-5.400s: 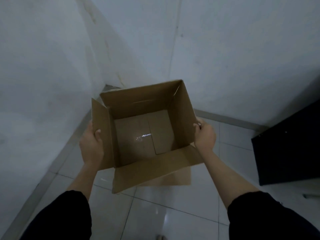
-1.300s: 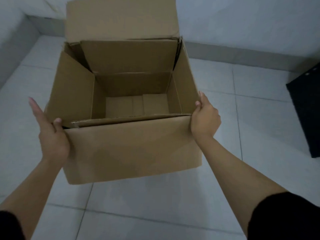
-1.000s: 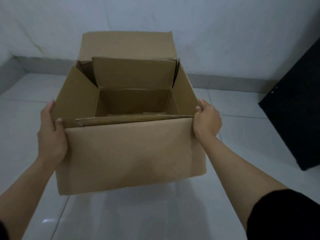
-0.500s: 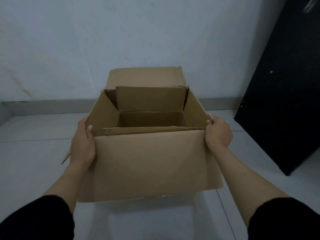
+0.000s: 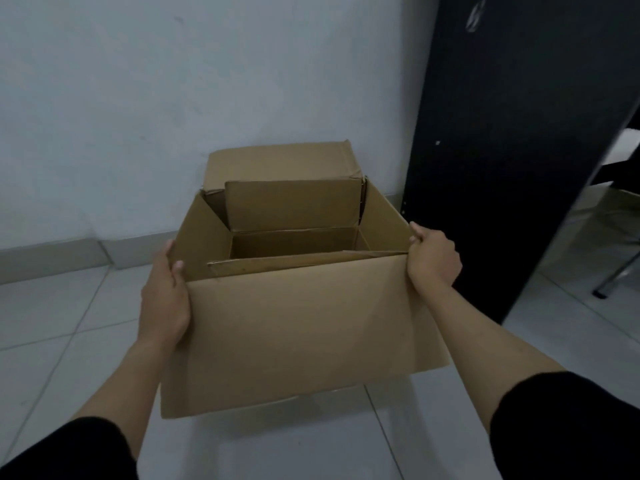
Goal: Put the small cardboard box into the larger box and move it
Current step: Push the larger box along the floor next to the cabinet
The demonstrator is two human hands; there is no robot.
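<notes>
Pale wall (image 5: 173, 98) w/ grey skirting (image 5: 52, 258), white tiled floor (image 5: 52, 323), black cabinet (image 5: 519, 150) at right; dim light.

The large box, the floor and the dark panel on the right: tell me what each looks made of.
Large box: brown cardboard, matte; creased flaps and raw edges show it. Floor: pale tiles, probably glazed ceramic; grout lines and a soft sheen. Dark panel: black board, smooth and flat; maybe laminate or painted wood, unclear.

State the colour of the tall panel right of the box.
Black, plain in the head view: tall panel.
</notes>
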